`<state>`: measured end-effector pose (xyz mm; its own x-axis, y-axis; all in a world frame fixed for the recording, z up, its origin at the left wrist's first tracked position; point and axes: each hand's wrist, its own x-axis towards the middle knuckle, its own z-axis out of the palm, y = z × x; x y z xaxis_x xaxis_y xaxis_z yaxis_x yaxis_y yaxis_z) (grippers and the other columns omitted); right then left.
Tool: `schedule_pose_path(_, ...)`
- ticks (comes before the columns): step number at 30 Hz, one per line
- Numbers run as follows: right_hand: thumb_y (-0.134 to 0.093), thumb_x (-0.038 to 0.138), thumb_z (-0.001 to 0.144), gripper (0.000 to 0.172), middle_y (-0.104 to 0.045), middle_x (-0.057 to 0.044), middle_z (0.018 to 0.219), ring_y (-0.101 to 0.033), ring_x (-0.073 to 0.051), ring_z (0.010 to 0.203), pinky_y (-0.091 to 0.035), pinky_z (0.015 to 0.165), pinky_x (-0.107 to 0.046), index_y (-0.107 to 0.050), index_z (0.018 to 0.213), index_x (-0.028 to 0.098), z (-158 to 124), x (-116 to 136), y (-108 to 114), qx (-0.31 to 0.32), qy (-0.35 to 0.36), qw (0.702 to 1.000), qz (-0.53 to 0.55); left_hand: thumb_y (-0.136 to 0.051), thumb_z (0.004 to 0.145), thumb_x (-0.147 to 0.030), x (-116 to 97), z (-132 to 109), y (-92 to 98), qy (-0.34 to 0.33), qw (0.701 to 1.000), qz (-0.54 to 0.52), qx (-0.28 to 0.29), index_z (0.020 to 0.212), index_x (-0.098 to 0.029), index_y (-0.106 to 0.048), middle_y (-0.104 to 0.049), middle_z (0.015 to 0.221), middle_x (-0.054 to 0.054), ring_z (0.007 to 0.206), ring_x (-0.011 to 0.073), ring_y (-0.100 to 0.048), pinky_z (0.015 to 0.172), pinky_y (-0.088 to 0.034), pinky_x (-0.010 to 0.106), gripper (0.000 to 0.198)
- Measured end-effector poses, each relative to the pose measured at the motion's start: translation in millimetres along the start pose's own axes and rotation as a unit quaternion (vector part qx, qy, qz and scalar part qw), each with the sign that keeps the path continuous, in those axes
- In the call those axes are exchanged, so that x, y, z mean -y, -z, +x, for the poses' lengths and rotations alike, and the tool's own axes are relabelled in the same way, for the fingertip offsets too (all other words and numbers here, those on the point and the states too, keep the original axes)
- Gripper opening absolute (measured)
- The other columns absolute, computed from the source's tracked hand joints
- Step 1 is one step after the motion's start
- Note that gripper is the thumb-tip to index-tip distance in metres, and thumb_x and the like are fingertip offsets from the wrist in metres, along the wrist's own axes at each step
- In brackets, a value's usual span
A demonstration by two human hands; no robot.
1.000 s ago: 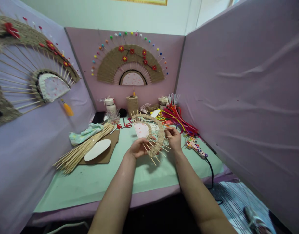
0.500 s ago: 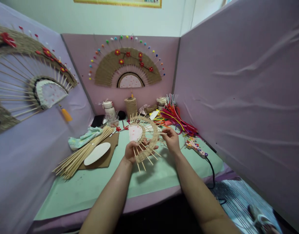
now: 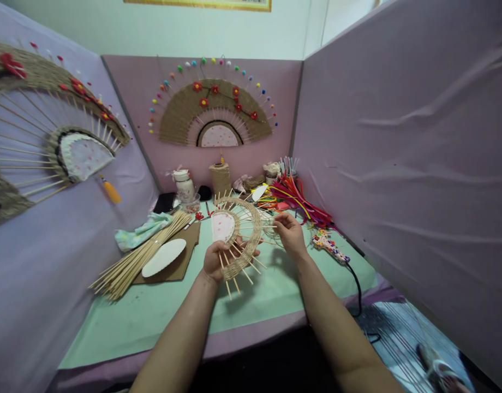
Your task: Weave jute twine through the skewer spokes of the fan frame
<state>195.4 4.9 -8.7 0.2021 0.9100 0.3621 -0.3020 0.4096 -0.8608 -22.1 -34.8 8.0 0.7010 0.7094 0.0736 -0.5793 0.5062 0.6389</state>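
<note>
My left hand (image 3: pixel 216 261) grips a half-round fan frame (image 3: pixel 255 229) of thin sticks by its lower edge, the thumb in front and the fingers behind. Beige twine is woven between the sticks in an inner and an outer band. At the frame's centre sits a white half-disc (image 3: pixel 223 226) with small pink marks. Close to the stick tips on the right, my right hand (image 3: pixel 290 233) is closed in a pinch on thin twine (image 3: pixel 269 231), whose loose loops hang beside the fingers. The exact pinch point is partly hidden.
A bundle of sticks (image 3: pixel 153 251) and a white oval card (image 3: pixel 164 258) lie left on cardboard (image 3: pixel 189 256). A twine spool (image 3: pixel 220 177) and white bottle (image 3: pixel 184 185) stand behind. Coloured pipe cleaners (image 3: pixel 302 202) and a corded glue gun (image 3: pixel 330 248) lie right. Finished fans (image 3: pixel 214 109) hang on the partitions.
The fan frame and my left hand have shifted slightly left and down. My right hand stays about where it was, and the gap between its fingers and the woven band has widened.
</note>
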Motion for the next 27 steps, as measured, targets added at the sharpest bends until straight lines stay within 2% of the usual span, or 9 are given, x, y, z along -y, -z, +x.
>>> schedule_pose_path(3, -0.077, 0.031, 0.063, 0.026, -0.057, 0.004, 0.07, -0.048, -0.009, 0.056, -0.039, 0.054, -0.023, -0.06, 0.081, 0.022, 1.5, 1.5, 2.3, 0.015, -0.024, 0.998, 0.06, -0.053, 0.064, -0.021, -2.3, 0.1, 2.6, 0.015, 1.0, -0.001, 0.007, 0.084, -0.009, -0.065, -0.066, 0.116, 0.02, 0.095, 0.0321, -0.068, 0.08, -0.049, 0.04, 0.025)
schedule_pose_path(7, -0.076, 0.028, 0.063, 0.025, -0.058, 0.004, 0.071, -0.05, -0.009, 0.057, -0.04, 0.056, -0.023, -0.059, 0.081, 0.023, 1.5, 4.1, 3.0, -0.001, -0.007, 0.997, 0.08, -0.053, 0.065, -0.021, -3.4, 0.5, 2.6, 0.035, 0.999, 0.003, 0.015, 0.084, -0.008, -0.066, -0.067, 0.113, 0.02, 0.097, 0.0332, -0.067, 0.08, -0.049, 0.04, 0.026)
schedule_pose_path(14, -0.076, 0.025, 0.066, 0.024, -0.058, 0.004, 0.07, -0.05, -0.01, 0.059, -0.04, 0.058, -0.024, -0.058, 0.081, 0.021, 4.1, -1.9, 7.5, -0.044, 0.068, 0.997, 0.011, -0.051, 0.066, -0.019, -5.1, 1.8, 8.4, 0.064, 0.998, 0.014, 0.018, 0.087, -0.008, -0.066, -0.067, 0.112, 0.019, 0.102, 0.0354, -0.065, 0.08, -0.05, 0.042, 0.028)
schedule_pose_path(20, -0.074, 0.027, 0.068, 0.023, -0.057, 0.004, 0.068, -0.048, -0.01, 0.058, -0.039, 0.056, -0.024, -0.058, 0.082, 0.021, 5.5, -3.4, 9.8, -0.038, 0.069, 0.997, 0.008, -0.05, 0.065, -0.018, -9.0, 0.7, 12.9, 0.07, 0.997, 0.011, 0.028, 0.089, -0.009, -0.067, -0.068, 0.109, 0.017, 0.1, 0.0338, -0.066, 0.076, -0.053, 0.042, 0.03)
schedule_pose_path(27, -0.074, 0.032, 0.067, 0.024, -0.056, 0.003, 0.068, -0.048, -0.011, 0.059, -0.041, 0.058, -0.026, -0.057, 0.078, 0.02, 1.7, 1.9, 2.3, -0.06, 0.075, 0.993, -0.062, -0.052, 0.065, -0.02, -9.2, -1.3, 10.4, 0.095, 0.995, 0.027, 0.03, 0.089, -0.009, -0.068, -0.068, 0.108, 0.017, 0.098, 0.0337, -0.066, 0.077, -0.052, 0.042, 0.031)
